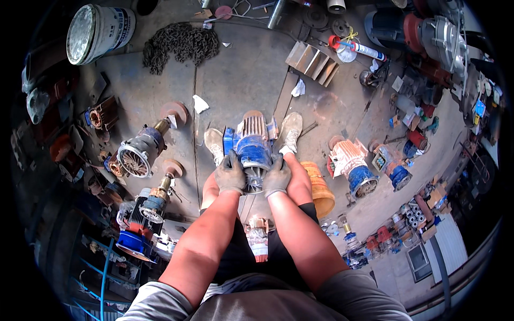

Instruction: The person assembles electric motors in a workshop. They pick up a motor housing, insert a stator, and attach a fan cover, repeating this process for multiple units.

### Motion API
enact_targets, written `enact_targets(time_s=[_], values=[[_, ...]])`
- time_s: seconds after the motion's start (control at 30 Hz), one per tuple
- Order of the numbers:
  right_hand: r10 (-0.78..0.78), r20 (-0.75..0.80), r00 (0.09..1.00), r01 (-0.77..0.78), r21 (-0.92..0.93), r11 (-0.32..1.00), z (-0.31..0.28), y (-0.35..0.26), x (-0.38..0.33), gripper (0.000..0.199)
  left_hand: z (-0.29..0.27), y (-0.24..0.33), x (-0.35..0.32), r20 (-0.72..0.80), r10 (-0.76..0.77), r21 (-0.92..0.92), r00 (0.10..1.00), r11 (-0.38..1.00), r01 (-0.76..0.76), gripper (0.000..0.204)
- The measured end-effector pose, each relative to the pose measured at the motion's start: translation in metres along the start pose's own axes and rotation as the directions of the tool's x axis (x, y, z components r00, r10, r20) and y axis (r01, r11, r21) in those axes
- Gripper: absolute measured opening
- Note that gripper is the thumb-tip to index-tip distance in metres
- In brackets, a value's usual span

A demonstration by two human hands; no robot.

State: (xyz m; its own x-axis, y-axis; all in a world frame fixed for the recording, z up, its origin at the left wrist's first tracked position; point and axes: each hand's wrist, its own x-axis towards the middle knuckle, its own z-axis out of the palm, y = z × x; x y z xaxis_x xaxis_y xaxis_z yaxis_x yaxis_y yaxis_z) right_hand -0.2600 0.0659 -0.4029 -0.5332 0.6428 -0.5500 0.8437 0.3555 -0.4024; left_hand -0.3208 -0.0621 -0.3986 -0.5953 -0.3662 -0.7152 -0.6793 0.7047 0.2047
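Observation:
Between my feet stands an electric motor (252,150) with a ribbed, rusty body, a blue band and a blue box on its left side. Its near end shows a bladed fan (253,183) facing me. My left hand (230,172), in a grey work glove, is closed on the left side of the blue end, thumb on top. On the opposite side my right hand (278,175), gloved too, grips the rim with bent fingers. The fingertips of both hands are partly hidden against the motor.
Motors with fans (140,152) lie at the left, more motors (350,163) at the right. An orange bucket (319,192) sits beside my right leg. Farther off are a chain heap (182,45), a white bucket (99,33), metal channel pieces (312,63) and a sealant tube (369,52).

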Motion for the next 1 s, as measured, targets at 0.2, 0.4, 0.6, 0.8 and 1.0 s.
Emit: enact_targets(time_s=[0.2,0.4,0.6,0.8,1.0], values=[[0.28,0.115,0.953,-0.303,0.323,0.897,0.003,0.0,0.006,0.048,0.003,-0.004,0.001,-0.019,0.035,-0.005,0.999,0.999,-0.036,0.059],[0.167,0.035,0.985,-0.17,0.286,0.943,0.001,-0.005,0.005,0.044,0.001,0.006,0.003,0.04,0.034,-0.063,0.999,0.997,-0.032,0.058],[-0.019,0.141,0.99,0.018,0.009,1.0,0.004,0.004,0.01,0.038,-0.001,-0.001,0.004,0.003,0.029,-0.042,1.0,0.999,-0.029,0.055],[-0.002,0.19,0.982,0.032,-0.154,0.988,0.009,0.009,0.011,0.032,-0.004,0.003,0.003,0.0,0.032,-0.011,0.999,0.999,-0.032,0.061],[-0.144,0.047,0.988,0.149,-0.111,0.983,0.008,0.027,0.004,0.027,0.003,-0.001,0.002,-0.028,0.018,-0.051,0.999,0.999,-0.019,0.062]])
